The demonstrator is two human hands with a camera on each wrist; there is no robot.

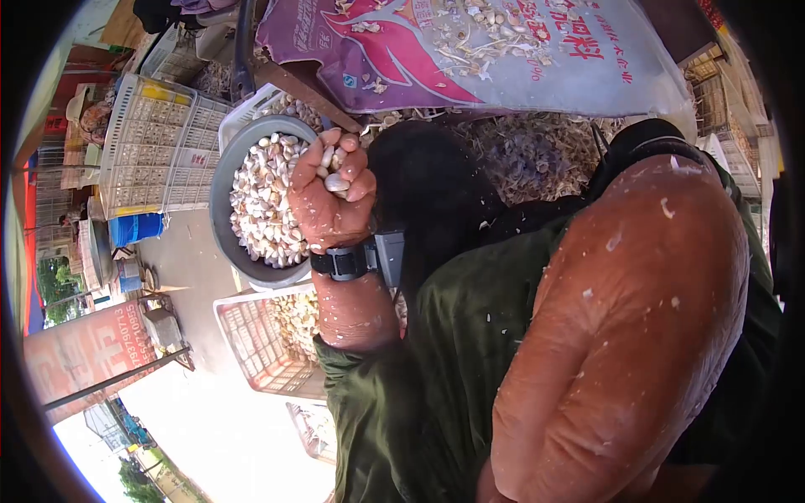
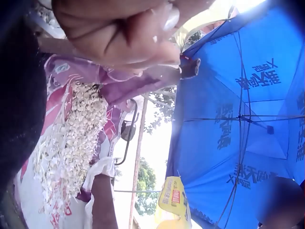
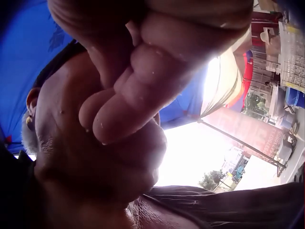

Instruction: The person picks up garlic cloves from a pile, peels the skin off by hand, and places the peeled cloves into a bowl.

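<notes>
In the head view, my left hand (image 1: 329,210) is turned palm up with its fingers curled round a few garlic cloves (image 1: 337,183), beside a grey bowl (image 1: 220,205) heaped with cloves. The same hand (image 2: 119,38) fills the top of the left wrist view, its fingers bent. My right hand and forearm (image 1: 620,335) loom large and close on the right of the head view, specked with bits of skin. In the right wrist view, the right hand (image 3: 143,67) is up at the face, fingers loosely bent, with nothing seen in them.
A purple and white sack (image 1: 587,84) bears garlic and peelings. Crates (image 1: 159,147) stand beyond the bowl, and another crate (image 1: 256,344) holding garlic is beside the left forearm. Loose husks (image 1: 537,159) lie below the sack. A blue canopy (image 2: 238,119) is overhead.
</notes>
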